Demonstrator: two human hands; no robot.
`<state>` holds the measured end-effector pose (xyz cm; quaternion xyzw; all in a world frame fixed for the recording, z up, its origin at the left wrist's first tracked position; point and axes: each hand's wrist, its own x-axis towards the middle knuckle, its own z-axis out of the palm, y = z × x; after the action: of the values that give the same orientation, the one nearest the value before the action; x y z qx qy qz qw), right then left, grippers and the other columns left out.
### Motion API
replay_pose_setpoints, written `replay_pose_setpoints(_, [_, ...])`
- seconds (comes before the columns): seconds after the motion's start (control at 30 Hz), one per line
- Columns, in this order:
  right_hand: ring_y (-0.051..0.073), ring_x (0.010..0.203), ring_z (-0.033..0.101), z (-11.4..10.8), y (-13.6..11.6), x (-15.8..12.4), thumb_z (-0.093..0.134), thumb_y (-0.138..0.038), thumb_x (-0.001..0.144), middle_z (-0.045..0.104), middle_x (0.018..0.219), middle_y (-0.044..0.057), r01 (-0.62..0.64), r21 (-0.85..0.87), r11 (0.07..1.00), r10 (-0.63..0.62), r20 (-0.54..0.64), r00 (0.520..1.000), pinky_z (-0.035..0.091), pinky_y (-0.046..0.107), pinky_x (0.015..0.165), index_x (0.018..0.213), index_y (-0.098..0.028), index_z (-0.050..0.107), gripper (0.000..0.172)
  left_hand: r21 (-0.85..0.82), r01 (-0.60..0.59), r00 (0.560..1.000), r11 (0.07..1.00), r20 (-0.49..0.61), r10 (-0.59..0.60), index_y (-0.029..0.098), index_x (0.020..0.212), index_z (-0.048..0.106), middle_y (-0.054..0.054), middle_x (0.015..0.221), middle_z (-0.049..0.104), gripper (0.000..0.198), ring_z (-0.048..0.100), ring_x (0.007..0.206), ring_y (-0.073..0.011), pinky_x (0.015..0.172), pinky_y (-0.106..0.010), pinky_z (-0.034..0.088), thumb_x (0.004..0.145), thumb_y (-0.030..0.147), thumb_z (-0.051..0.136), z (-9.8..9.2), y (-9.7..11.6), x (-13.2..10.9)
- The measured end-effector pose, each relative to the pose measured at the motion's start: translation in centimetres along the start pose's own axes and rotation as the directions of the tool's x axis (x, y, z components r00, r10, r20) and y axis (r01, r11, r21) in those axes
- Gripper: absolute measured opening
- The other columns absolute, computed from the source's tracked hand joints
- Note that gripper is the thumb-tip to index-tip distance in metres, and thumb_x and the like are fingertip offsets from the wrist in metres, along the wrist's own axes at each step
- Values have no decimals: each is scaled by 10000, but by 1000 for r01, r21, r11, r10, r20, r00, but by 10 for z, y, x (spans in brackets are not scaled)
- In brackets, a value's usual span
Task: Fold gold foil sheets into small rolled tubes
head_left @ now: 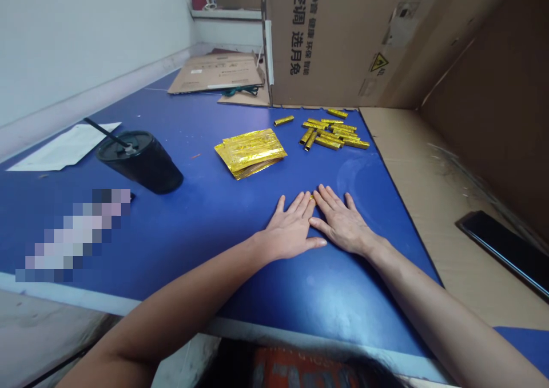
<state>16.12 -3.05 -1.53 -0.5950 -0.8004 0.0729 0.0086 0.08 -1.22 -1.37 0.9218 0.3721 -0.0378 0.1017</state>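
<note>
My left hand (292,226) and my right hand (342,219) lie flat, side by side, on the blue tabletop (189,222), fingers stretched out. Between their fingertips shows a small bit of gold foil (313,197); the rest of it is hidden under the fingers. Beyond my left hand rests a stack of flat gold foil sheets (253,150). Farther off to the right, several narrow folded gold strips (330,134) are in a loose pile. One more strip (283,120) sits apart, left of that pile.
A dark cup with a straw (143,162) and a white paper (64,147) are at the left, near a pixelated item (79,234). Flat cardboard (218,72) lies at the back. A large carton (334,45) stands behind the strips. A black phone-like object (506,251) is at the right.
</note>
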Motion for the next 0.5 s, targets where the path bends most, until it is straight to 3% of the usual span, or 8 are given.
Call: replay_pose_setpoints(0.5, [234, 1328, 81, -1, -4, -1, 183, -585, 841, 156, 1448, 127, 14, 65, 998, -12, -32, 999, 92, 544, 1030, 1382, -100, 199, 727, 34, 3, 1000, 999, -5, -3, 88, 1390, 37, -126, 1450, 28, 859, 5, 1340, -246, 1047, -519, 65, 784, 644, 286, 2, -3, -3])
